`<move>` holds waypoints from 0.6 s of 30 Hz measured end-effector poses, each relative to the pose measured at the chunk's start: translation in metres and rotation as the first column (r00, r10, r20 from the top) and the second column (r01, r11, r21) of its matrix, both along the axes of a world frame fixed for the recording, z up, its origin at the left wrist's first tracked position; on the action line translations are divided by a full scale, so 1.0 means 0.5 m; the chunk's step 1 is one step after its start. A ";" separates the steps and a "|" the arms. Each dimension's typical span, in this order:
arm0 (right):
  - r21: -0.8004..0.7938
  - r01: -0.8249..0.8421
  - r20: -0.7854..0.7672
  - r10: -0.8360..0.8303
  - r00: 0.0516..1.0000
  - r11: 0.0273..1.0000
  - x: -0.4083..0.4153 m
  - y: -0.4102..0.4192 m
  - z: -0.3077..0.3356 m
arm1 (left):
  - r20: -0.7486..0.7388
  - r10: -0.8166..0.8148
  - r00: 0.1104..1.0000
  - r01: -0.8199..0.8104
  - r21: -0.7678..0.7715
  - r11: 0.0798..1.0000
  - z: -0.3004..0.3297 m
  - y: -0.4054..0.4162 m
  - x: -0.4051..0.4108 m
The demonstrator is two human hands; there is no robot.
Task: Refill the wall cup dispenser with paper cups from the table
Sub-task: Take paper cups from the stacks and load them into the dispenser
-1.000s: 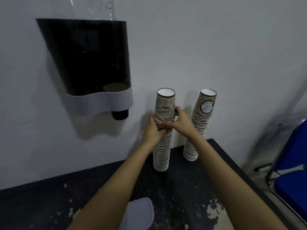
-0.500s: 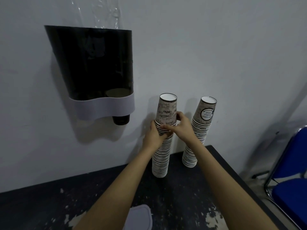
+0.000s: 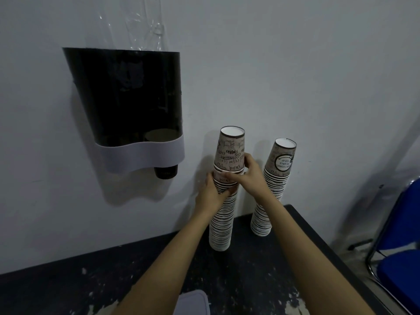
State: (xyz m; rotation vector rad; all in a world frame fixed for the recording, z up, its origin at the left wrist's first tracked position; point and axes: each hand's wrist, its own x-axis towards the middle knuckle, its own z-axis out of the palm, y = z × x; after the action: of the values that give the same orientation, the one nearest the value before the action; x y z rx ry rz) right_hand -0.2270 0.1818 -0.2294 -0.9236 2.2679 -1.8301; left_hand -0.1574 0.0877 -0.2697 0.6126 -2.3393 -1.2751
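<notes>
Head view: both hands (image 3: 229, 180) around left cup stack (image 3: 221, 223), near wall.

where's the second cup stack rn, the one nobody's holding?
In the head view, the untouched stack of upside-down printed paper cups stands on the dark table against the white wall, just right of the stack both hands grip.
</notes>
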 end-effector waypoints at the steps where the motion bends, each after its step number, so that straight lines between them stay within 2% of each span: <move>1: -0.010 0.001 -0.002 -0.001 1.000 1.000 -0.001 0.000 0.006 | 0.013 0.000 1.000 0.000 -0.008 1.000 0.001 -0.001 -0.001; 7: -0.111 -0.003 0.019 0.006 1.000 0.994 0.001 0.006 0.046 | 0.117 0.013 0.993 -0.002 -0.093 0.996 0.010 0.001 -0.007; 9: -0.130 0.003 0.015 -0.002 1.000 0.992 0.003 0.009 0.071 | 0.081 0.038 0.996 -0.032 -0.069 0.997 0.028 0.003 -0.003; 12: -0.147 0.039 -0.031 -0.044 0.999 0.988 0.003 0.020 0.118 | -0.148 0.076 0.986 -0.090 -0.091 0.992 0.079 0.004 0.016; 14: -0.131 0.074 -0.080 -0.085 0.993 0.989 0.005 0.036 0.155 | -0.339 0.077 0.938 -0.139 -0.162 0.977 0.126 0.014 0.041; 16: -0.015 0.079 -0.149 -0.080 0.986 0.997 0.016 0.060 0.197 | -0.513 0.075 0.855 -0.180 -0.159 0.971 0.179 0.028 0.063; 18: 0.193 0.026 -0.207 0.015 0.978 0.981 0.040 0.085 0.241 | -0.607 0.063 0.792 -0.147 -0.088 0.985 0.235 0.037 0.076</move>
State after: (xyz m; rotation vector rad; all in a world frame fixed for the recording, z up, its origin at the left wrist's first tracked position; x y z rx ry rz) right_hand -0.2072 0.2242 -0.1087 -1.1209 2.5171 -1.5406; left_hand -0.1192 0.1063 -0.1521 0.2311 -1.8031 -1.0531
